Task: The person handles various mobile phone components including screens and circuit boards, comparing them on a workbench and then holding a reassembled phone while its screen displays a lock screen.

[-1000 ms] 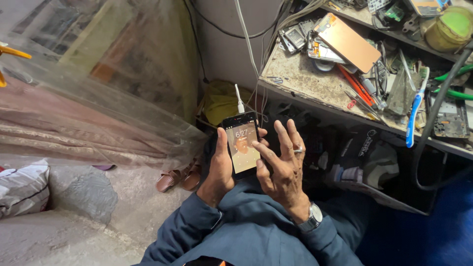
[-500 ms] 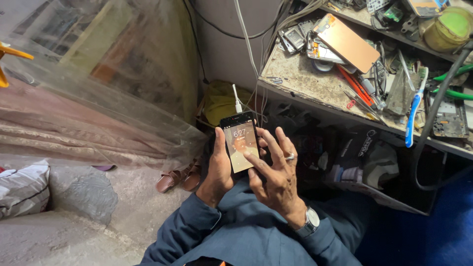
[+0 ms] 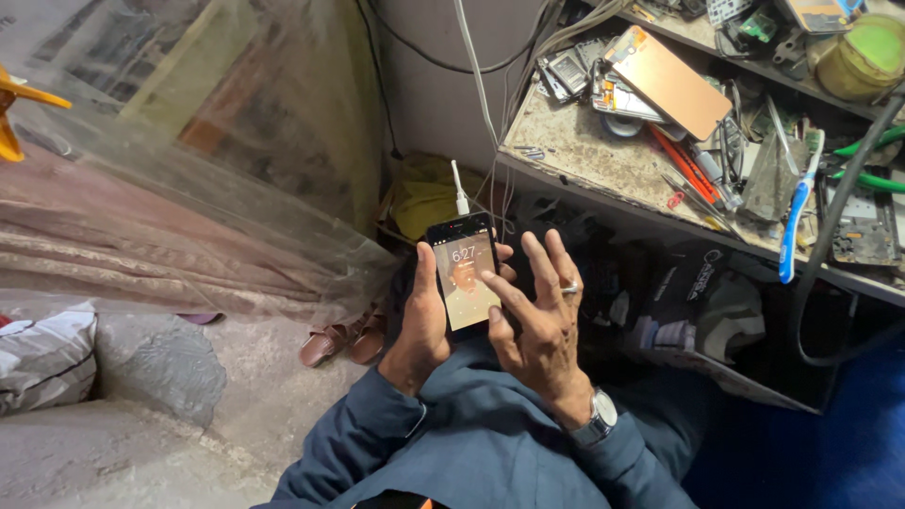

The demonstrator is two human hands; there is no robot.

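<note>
My left hand [image 3: 421, 325] grips a black smartphone [image 3: 462, 271] upright in front of me, thumb along its left edge. Its screen is lit with an orange picture. A white charging cable [image 3: 471, 90] plugs into the phone's top and runs up out of view. My right hand [image 3: 534, 316] hovers at the phone's right side with fingers spread, its thumb touching the lower part of the screen. That hand wears a ring, and a watch [image 3: 596, 423] sits on its wrist. Both arms are in blue sleeves.
A cluttered workbench [image 3: 584, 155] stands at the right with phone parts, an orange-backed panel [image 3: 671, 80], tools, a blue toothbrush [image 3: 794, 229] and a green container [image 3: 867, 52]. Clear plastic sheeting [image 3: 217, 160] covers the left. Brown sandals [image 3: 341, 341] lie on the concrete floor.
The phone and both hands have drifted slightly down and right in view. My right thumb has stayed on the screen, shifting a little lower.
</note>
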